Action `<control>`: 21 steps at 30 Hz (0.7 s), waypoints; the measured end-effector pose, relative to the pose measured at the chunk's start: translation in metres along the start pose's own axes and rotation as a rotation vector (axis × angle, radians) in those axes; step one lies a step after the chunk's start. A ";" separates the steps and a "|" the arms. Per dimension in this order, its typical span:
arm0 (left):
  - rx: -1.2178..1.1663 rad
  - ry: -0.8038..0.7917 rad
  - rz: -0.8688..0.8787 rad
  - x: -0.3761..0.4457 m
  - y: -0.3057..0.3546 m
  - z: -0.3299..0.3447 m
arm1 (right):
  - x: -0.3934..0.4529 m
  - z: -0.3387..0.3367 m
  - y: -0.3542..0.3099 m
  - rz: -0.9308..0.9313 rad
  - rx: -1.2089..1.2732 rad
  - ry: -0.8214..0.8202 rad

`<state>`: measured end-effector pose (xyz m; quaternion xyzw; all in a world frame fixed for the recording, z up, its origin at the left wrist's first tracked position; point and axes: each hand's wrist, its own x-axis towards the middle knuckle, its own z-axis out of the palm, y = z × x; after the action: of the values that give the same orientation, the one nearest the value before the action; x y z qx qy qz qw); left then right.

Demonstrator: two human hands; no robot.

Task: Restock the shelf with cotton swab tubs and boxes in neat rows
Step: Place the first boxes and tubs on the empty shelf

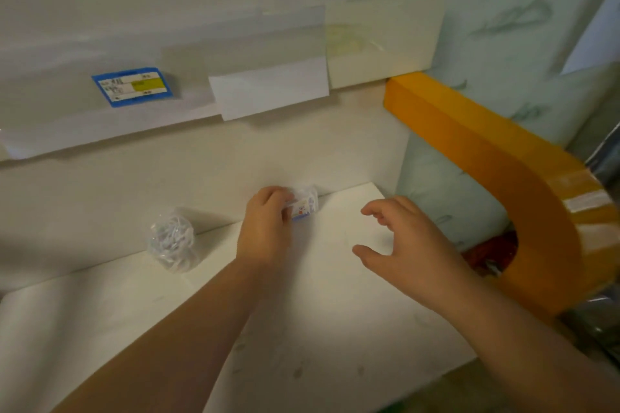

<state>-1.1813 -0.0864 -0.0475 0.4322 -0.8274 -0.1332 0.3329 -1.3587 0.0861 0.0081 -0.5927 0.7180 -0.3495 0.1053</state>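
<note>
Pinching a cotton swab box with my left hand, I am seating it against the shelf back wall to start the row; my right hand is hovering spread, holding nothing.

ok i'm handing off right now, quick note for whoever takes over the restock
Left hand: grip on a small swab box at the back of the shelf, by the rear wall.
Right hand: open, holding nothing, hovering over the shelf right of the box.
A clear swab tub stands further left, near the back, apart from the box.
Done: one tub placed, one box being set.
Left: let go of the box, then fill out the rows; the shelf shows only these two items.
</note>
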 end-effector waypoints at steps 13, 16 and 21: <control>0.185 0.057 -0.073 -0.009 0.016 -0.024 | 0.014 0.004 -0.007 -0.055 0.058 -0.051; 0.192 0.077 -0.095 -0.024 0.027 -0.048 | 0.021 0.012 -0.017 -0.104 0.090 -0.055; 0.241 0.091 -0.186 -0.061 0.041 -0.108 | 0.035 0.035 -0.042 -0.184 0.140 -0.075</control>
<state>-1.1104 -0.0057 0.0275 0.5492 -0.7779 -0.0435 0.3023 -1.3161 0.0382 0.0178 -0.6599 0.6300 -0.3844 0.1408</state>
